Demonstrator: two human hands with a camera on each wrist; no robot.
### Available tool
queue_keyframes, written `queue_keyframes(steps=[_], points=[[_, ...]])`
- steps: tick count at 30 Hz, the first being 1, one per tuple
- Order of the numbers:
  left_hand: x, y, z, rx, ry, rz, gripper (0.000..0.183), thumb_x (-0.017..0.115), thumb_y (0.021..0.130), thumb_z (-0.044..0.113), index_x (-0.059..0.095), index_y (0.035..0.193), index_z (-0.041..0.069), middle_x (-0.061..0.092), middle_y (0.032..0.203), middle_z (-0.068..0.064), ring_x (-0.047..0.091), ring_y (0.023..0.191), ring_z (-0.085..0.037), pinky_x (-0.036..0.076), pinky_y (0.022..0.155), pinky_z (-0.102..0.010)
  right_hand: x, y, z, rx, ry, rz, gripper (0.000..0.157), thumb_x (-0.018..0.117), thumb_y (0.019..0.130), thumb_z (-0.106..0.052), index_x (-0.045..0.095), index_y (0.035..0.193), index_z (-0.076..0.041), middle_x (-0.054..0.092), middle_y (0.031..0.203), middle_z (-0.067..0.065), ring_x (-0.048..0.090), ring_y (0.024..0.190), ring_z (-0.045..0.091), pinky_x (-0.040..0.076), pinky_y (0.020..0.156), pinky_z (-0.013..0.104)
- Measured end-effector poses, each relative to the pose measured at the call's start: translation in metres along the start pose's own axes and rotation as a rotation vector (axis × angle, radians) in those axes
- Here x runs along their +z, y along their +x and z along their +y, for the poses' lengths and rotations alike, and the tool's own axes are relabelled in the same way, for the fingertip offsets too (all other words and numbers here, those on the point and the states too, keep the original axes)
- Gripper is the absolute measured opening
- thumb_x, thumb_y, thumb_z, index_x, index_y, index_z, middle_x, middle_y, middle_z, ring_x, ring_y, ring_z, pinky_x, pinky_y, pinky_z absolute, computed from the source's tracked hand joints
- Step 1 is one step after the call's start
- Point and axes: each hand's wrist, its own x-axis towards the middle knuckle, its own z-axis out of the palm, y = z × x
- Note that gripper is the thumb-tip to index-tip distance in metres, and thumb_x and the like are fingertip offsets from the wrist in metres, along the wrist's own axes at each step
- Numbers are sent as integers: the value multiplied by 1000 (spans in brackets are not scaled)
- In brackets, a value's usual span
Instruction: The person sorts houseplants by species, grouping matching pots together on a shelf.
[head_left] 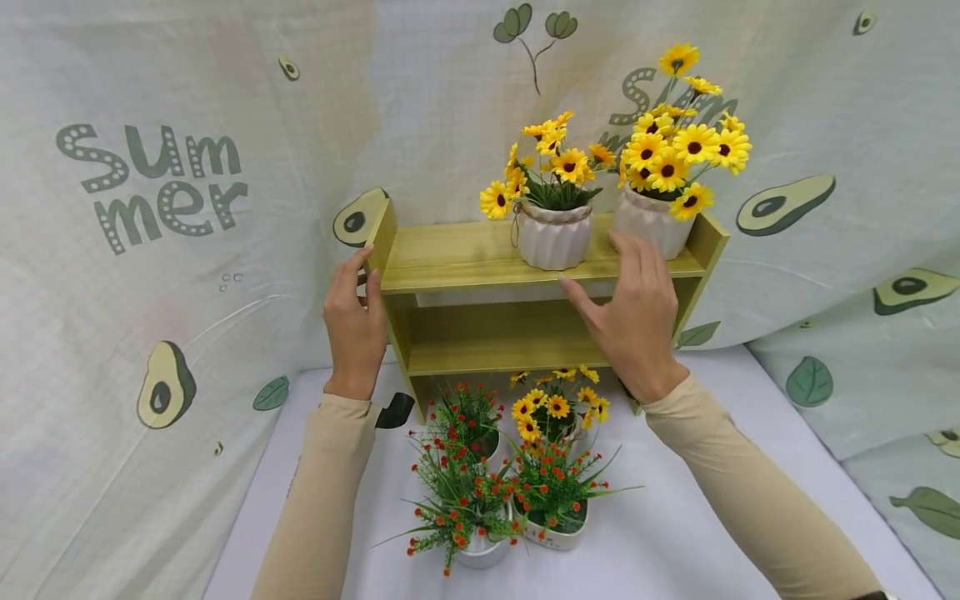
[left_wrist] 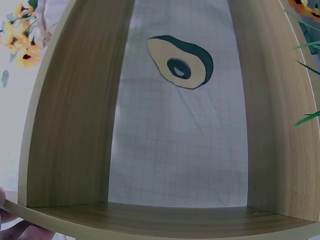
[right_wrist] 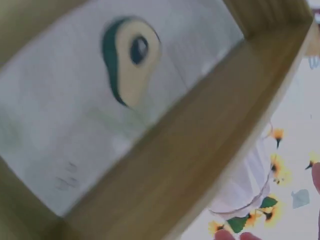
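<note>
A two-tier wooden shelf [head_left: 465, 254] stands against the patterned cloth. My left hand [head_left: 354, 325] holds its left side panel near the upper corner, fingers at the outer side and thumb by the front edge. On the top board sit two white ribbed pots of yellow daisy-like flowers: a nearer one [head_left: 555, 236] right of centre, and a taller one [head_left: 652, 218] at the right end. My right hand [head_left: 637, 317] is spread before the taller pot, fingertips by its lower front and thumb near the board's front edge. Whether the fingertips touch that pot cannot be told.
In front of the shelf, several potted plants stand on the white tabletop [head_left: 675, 517]: red-flowered ones, such as the heart-shaped pot [head_left: 551, 533] and the round pot [head_left: 483, 552], plus yellow flowers [head_left: 557, 407]. Patterned cloth [head_left: 165, 292] hangs behind and at the sides.
</note>
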Motion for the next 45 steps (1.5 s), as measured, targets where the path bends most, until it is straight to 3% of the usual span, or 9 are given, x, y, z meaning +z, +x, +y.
queue_keyframes(steps=[6,12,20,24,32,37,45], points=[[0,1,0,17,-3,0,33,56,110,8,62,140,-3,68,126,-26,70,105,-40,58,74,-46,-13,-58,21,-21,25,-52,56,84,91,-26,64,132,7,66,125,27,61,112,48,48,98,62],[1,1,-1,21,-6,8,32,57,110,8,63,140,-2,68,120,-26,70,103,-40,57,73,-46,-21,-116,46,61,-17,-139,43,84,89,-6,68,127,5,70,120,25,65,110,46,51,93,62],[1,-1,-2,20,0,1,33,57,110,8,63,140,-3,68,121,-26,70,104,-40,59,74,-47,-29,-193,81,166,-110,-316,34,81,89,0,69,122,2,73,107,20,69,93,39,55,70,57],[1,-1,-2,20,5,-3,33,57,110,9,63,140,-2,68,122,-26,70,105,-39,60,74,-47,-32,-222,90,211,-106,-438,38,82,89,0,69,124,2,73,113,19,70,96,38,57,71,55],[1,0,0,25,8,1,33,57,110,9,62,140,-3,68,124,-26,70,105,-40,61,75,-48,-30,-253,79,321,12,-672,52,86,86,-8,65,133,3,70,127,22,69,109,40,57,87,59],[1,1,0,25,5,5,32,58,109,8,63,139,-3,68,123,-26,71,105,-39,61,74,-48,-28,-261,62,409,136,-839,73,93,81,-21,59,142,1,64,139,23,62,126,45,51,103,63],[0,1,0,22,1,1,34,58,110,9,62,141,-3,68,127,-26,71,105,-41,61,74,-47,-24,-273,35,444,209,-924,101,101,65,-34,54,144,7,59,145,27,55,135,49,44,111,64]])
